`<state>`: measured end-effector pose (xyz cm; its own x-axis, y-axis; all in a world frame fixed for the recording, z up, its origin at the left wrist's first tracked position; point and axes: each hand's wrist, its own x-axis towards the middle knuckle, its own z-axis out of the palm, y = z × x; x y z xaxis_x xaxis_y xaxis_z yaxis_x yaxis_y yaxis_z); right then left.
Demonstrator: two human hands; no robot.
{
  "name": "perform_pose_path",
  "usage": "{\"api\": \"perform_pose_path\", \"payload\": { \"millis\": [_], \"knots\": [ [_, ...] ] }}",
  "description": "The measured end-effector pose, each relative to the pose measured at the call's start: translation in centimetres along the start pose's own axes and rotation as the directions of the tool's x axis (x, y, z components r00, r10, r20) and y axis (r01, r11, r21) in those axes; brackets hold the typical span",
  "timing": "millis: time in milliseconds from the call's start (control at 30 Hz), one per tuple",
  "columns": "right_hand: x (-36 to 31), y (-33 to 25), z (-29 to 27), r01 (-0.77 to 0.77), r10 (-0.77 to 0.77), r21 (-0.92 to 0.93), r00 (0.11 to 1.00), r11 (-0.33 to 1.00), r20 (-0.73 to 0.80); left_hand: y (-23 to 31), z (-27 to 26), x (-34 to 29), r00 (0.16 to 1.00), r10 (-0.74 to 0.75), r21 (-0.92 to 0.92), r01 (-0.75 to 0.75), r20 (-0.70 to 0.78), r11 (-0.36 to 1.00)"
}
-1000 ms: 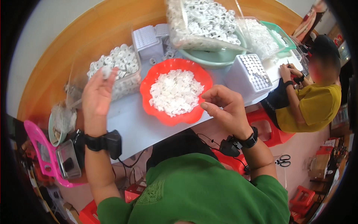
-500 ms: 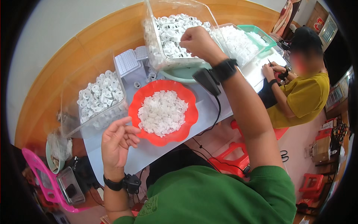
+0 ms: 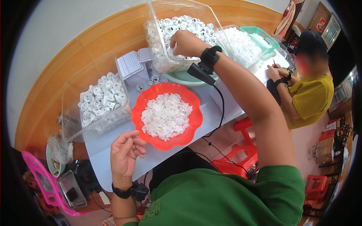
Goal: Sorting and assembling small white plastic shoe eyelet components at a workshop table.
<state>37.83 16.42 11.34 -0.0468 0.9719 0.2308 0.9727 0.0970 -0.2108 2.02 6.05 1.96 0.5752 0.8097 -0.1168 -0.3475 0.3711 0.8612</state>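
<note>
My right hand (image 3: 185,43) is over the near left part of a large clear plastic bin (image 3: 171,65) heaped with small white ring-shaped plastic parts (image 3: 184,25). Its fingers are bent down and closed, their tips mostly hidden, so what they hold cannot be made out. Beside the near left rim of a red scalloped bowl (image 3: 195,130), my left hand (image 3: 126,151) is open, palm turned up, fingers loosely bent and nothing visible in them. Thin translucent white plastic pieces (image 3: 166,116) fill the bowl.
A second clear bin (image 3: 71,130) of ring-shaped parts stands left. White gridded boxes (image 3: 132,66) sit behind the bowl; a pale green basin (image 3: 192,80) lies under the large bin. At right, a person in yellow (image 3: 311,96) works. A black cable (image 3: 222,109) hangs from my right wrist.
My right hand has moved left and slightly nearer, lower toward the bin's near left corner. My left hand has shifted a little right and nearer to me.
</note>
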Motion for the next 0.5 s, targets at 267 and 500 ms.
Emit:
{"api": "perform_pose_path", "payload": {
  "millis": [267, 500],
  "knots": [
    [-5.3, 1.2, -2.4, -0.109, 0.381, 0.937, 0.924, 0.333, -0.028, -0.5, 1.2, 0.1, 0.998, -0.03, -0.008, 0.031, 0.062, 0.999],
    [-10.1, 0.2, -2.9, 0.05, 0.207, 0.968, 0.978, -0.246, 0.002, -0.8, 3.9, 0.8, 0.986, -0.058, 0.022, 0.055, 0.155, 0.998]
  ]
}}
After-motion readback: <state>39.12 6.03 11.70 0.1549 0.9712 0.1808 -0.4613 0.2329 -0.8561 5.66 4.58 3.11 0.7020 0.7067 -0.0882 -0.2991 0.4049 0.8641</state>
